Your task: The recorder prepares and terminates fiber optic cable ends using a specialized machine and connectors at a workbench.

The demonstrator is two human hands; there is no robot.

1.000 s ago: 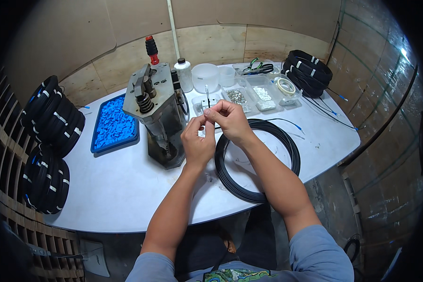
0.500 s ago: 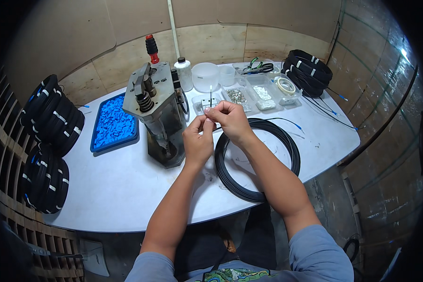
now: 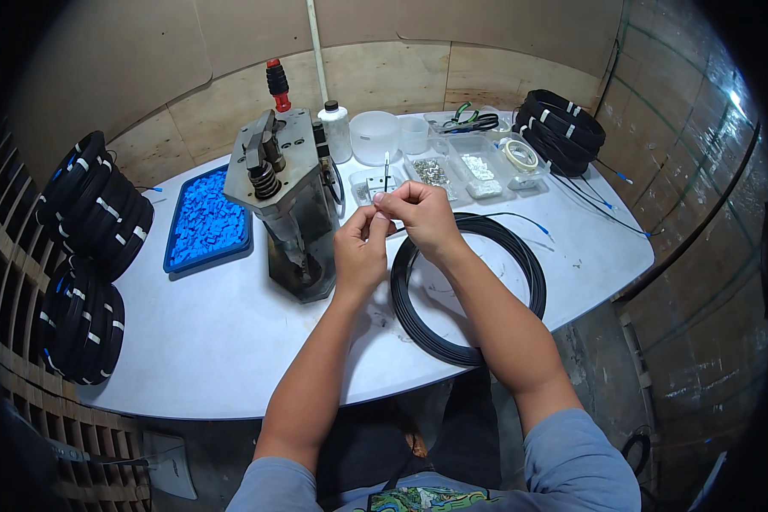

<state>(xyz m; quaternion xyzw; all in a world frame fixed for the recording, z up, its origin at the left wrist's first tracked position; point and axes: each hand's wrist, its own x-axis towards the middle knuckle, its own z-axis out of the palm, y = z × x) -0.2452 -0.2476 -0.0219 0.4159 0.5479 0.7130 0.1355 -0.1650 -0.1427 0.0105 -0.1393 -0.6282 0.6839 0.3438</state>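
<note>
Black cable end (image 3: 386,173) is sticking up from your pinched fingers; your left hand (image 3: 358,252) and right hand (image 3: 420,215) are both closing on it above the table (image 3: 230,341), beside the press (image 3: 286,200). Its coil (image 3: 469,290) is lying loose under your right wrist, so this end looks unfinished, while bundled coils (image 3: 94,205) are sitting at your left.

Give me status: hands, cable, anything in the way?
Left hand and right hand both pinch the cable end, held upright. Black cable coil lies under the right wrist. Metal press stands close left.
</note>
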